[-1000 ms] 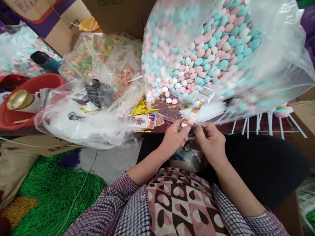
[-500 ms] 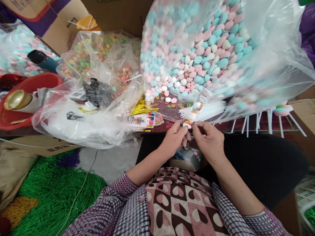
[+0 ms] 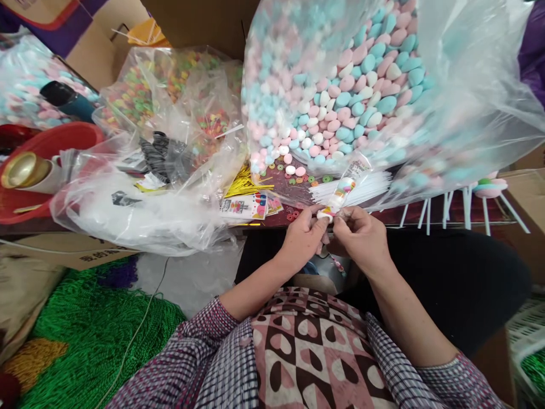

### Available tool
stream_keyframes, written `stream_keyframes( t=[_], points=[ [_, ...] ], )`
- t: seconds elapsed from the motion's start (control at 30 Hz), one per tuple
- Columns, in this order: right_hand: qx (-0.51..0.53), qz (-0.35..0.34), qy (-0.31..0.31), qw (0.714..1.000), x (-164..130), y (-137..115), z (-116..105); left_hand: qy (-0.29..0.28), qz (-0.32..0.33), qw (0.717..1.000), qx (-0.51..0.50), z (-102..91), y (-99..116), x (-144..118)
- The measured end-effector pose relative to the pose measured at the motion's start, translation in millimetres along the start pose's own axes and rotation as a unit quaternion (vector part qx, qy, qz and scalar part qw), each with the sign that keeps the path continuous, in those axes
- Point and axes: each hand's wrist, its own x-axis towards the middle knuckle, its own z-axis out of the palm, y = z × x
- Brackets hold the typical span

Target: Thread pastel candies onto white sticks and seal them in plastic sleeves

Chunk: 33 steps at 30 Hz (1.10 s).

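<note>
A slim clear plastic packet with a multicoloured print [image 3: 343,190] sits between the 2 hands at the table's near edge, tilted, its far end against a bundle of thin white sticks [image 3: 370,190]. The left hand [image 3: 303,234] pinches the packet's near, white rounded end between thumb and fingers. The right hand [image 3: 361,237] has its fingertips drawn together at that same end (what they pinch, if anything, cannot be told).

As for progress, the packet seems filled already; whether its near end is fastened is hidden. Plenty remains unpacked: a large clear plastic bag [image 3: 472,108] full of pastel oval pieces, with 2 loose ones, 1 white and 1 pink [image 3: 300,171], before it.
</note>
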Motion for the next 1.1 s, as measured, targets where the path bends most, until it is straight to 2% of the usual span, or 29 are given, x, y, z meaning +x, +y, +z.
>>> stream_keyframes(
  t=[0.13,0.23,0.3,0.4,0.47,0.53,0.67,0.8,0.97,1.1],
  points=[
    [-0.100,-0.112,0.017,0.989,-6.0,-4.5,-2.1,0.025,-0.001,0.999,0.027,-0.1,0.0,-2.1],
    [-0.158,-0.153,0.042,0.975,-8.6,-4.1,0.1,0.027,-0.015,0.999,-0.024,-0.3,1.2,-2.2],
    [-0.132,-0.129,0.035,0.982,-8.3,-1.7,0.8,-0.005,-0.054,0.992,-0.113,-0.9,3.6,-1.3],
    [-0.050,-0.060,0.028,0.997,-6.5,1.4,-1.2,-0.085,-0.131,0.956,-0.250,-3.2,8.0,1.4],
    [-0.012,-0.033,0.030,0.999,-5.8,1.4,-3.2,-0.122,-0.167,0.932,-0.297,-5.0,9.5,3.3],
    [0.018,-0.024,0.024,0.999,-5.9,-0.1,-4.5,-0.137,-0.180,0.921,-0.316,-6.3,9.6,4.1],
    [0.052,-0.013,0.022,0.998,-7.8,-3.4,-5.2,-0.113,-0.147,0.932,-0.311,-5.9,9.5,1.8],
    [0.043,-0.023,0.035,0.998,-9.1,-1.7,-3.7,-0.078,-0.116,0.950,-0.280,-3.1,10.2,-1.6],
    [-0.081,-0.111,0.079,0.987,-7.5,4.9,-1.0,-0.079,-0.109,0.957,-0.258,-1.0,8.6,-2.3],
    [-0.151,-0.141,0.091,0.974,-5.2,6.0,-2.0,-0.076,-0.100,0.964,-0.234,0.2,9.0,-2.5]
  ],
)
